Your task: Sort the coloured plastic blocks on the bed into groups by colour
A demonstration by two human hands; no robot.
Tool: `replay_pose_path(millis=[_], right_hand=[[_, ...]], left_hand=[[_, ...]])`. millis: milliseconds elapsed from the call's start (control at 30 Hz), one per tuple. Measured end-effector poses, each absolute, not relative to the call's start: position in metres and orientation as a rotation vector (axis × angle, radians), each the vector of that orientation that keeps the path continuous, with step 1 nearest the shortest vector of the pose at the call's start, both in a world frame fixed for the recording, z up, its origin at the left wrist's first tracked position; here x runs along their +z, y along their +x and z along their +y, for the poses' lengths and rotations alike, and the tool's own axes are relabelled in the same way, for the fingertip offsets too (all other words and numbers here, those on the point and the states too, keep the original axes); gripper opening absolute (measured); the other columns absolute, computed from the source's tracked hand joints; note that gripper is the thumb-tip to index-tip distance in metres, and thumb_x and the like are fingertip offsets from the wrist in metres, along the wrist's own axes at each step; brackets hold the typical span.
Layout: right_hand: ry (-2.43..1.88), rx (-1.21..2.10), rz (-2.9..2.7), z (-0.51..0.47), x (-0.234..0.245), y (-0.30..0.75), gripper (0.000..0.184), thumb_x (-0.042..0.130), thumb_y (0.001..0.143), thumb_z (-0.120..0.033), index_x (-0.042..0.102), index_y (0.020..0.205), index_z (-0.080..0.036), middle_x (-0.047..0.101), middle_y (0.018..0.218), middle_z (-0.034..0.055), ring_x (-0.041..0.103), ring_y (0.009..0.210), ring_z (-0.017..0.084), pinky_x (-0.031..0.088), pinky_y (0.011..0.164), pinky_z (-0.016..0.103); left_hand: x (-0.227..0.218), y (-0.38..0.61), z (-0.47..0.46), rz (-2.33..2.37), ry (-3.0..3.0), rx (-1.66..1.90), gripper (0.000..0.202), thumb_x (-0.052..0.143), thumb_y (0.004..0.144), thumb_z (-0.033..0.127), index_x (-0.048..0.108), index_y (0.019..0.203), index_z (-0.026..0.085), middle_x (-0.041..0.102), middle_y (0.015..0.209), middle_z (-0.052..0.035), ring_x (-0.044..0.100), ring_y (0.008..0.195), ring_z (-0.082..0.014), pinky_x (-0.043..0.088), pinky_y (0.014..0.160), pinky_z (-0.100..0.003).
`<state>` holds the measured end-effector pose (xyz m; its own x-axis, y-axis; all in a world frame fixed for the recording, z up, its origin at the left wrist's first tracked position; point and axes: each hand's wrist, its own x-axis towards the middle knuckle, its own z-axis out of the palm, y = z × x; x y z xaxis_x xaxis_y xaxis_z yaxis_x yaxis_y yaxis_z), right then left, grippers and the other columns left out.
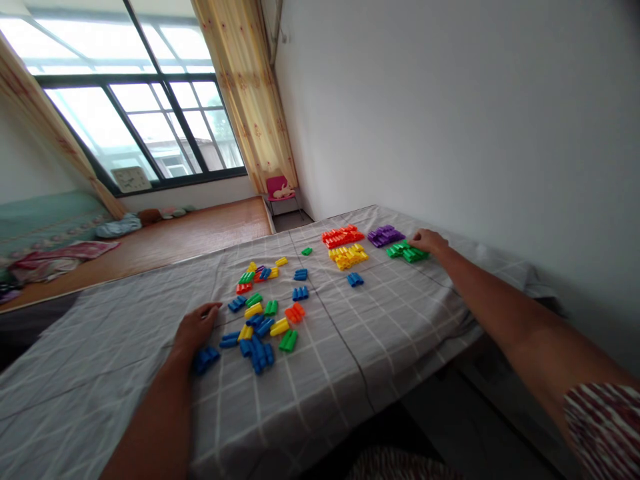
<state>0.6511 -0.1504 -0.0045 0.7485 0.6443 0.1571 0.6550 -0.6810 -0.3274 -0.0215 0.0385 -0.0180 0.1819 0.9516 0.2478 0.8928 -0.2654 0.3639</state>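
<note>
My right hand (430, 241) reaches to the far right of the cloth, its fingers closed at the edge of a pile of green plastic blocks (407, 251). A block at the fingertips is mostly hidden. My left hand (197, 325) lies on the cloth beside a loose spread of mixed blocks, its fingers loosely extended and nothing visible in them. Blue blocks (206, 360) sit next to its wrist. Within the spread are more blue blocks (259, 353), orange blocks (295, 312), yellow blocks (279, 327) and a green block (288, 341).
Piles of red-orange blocks (342, 235), yellow blocks (349, 256) and purple blocks (385, 235) stand near the green pile. A blue block (355, 279) lies in front of them. The grey checked cloth (330, 373) covers the table; a white wall (450, 120) rises behind.
</note>
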Motion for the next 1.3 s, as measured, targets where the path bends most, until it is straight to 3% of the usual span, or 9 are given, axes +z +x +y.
replay_pose_path(millis=[267, 433, 633, 833, 1000, 1167, 1300], right_hand=[[-2.556, -0.136, -1.035, -0.161, 0.006, 0.644, 0.033, 0.06, 0.077, -0.052, 0.071, 0.092, -0.024, 0.071, 0.102, 0.0077, 0.065, 0.097, 0.027, 0.049, 0.081, 0.04], [-2.152, -0.396, -1.42, -0.128, 0.015, 0.593, 0.026, 0.055, 0.085, -0.037, 0.07, 0.096, -0.018, 0.072, 0.099, 0.0093, 0.065, 0.09, 0.021, 0.049, 0.081, 0.032], [-1.807, -0.127, -2.061, -0.071, 0.015, 0.462, 0.024, 0.056, 0.09, -0.029, 0.07, 0.106, -0.018, 0.073, 0.107, 0.0078, 0.067, 0.095, 0.019, 0.05, 0.084, 0.028], [-1.955, -0.077, -2.194, -0.007, 0.005, 0.39, 0.04, 0.056, 0.089, -0.02, 0.062, 0.128, -0.019, 0.062, 0.133, 0.0101, 0.059, 0.119, 0.021, 0.043, 0.102, 0.031], [-2.206, -0.045, -2.031, 0.043, 0.001, 0.372, 0.045, 0.049, 0.094, -0.026, 0.054, 0.139, -0.02, 0.057, 0.139, 0.0117, 0.052, 0.128, 0.023, 0.037, 0.107, 0.034], [-2.271, -0.016, -1.996, 0.061, -0.005, 0.363, 0.039, 0.053, 0.093, -0.032, 0.06, 0.131, -0.022, 0.062, 0.132, 0.0127, 0.057, 0.12, 0.025, 0.04, 0.102, 0.037], [-2.249, -0.021, -2.001, 0.054, 0.0, 0.357, 0.032, 0.059, 0.09, -0.027, 0.065, 0.12, -0.018, 0.07, 0.116, 0.0135, 0.064, 0.107, 0.026, 0.046, 0.091, 0.034]], left_hand=[[-0.018, -0.02, 0.037, 1.822, 2.322, 0.601, 0.04, 0.045, 0.088, 0.038, 0.073, 0.112, 0.022, 0.074, 0.11, -0.0051, 0.067, 0.105, -0.0241, 0.052, 0.086, -0.03], [-0.014, -0.013, 0.029, 1.828, 2.286, 0.588, 0.04, 0.044, 0.09, 0.035, 0.072, 0.114, 0.021, 0.073, 0.114, -0.0047, 0.066, 0.106, -0.0218, 0.05, 0.089, -0.027], [-0.013, -0.009, 0.024, 1.815, 2.262, 0.591, 0.039, 0.044, 0.091, 0.033, 0.071, 0.115, 0.021, 0.072, 0.116, -0.0057, 0.065, 0.109, -0.0216, 0.049, 0.09, -0.027], [-0.015, -0.006, 0.019, 1.802, 2.229, 0.589, 0.038, 0.043, 0.092, 0.031, 0.071, 0.116, 0.021, 0.071, 0.117, -0.0055, 0.065, 0.108, -0.0201, 0.047, 0.09, -0.025], [-0.015, -0.005, 0.017, 1.783, 2.224, 0.602, 0.036, 0.044, 0.092, 0.03, 0.071, 0.115, 0.022, 0.072, 0.115, -0.005, 0.065, 0.105, -0.0193, 0.047, 0.087, -0.024], [-0.013, -0.003, 0.015, 1.774, 2.217, 0.609, 0.035, 0.046, 0.091, 0.029, 0.072, 0.113, 0.023, 0.073, 0.112, -0.0041, 0.066, 0.103, -0.0186, 0.047, 0.086, -0.024], [-0.013, -0.003, 0.016, 1.766, 2.226, 0.629, 0.035, 0.045, 0.091, 0.027, 0.072, 0.113, 0.022, 0.073, 0.113, -0.0043, 0.065, 0.105, -0.0187, 0.047, 0.088, -0.024]])
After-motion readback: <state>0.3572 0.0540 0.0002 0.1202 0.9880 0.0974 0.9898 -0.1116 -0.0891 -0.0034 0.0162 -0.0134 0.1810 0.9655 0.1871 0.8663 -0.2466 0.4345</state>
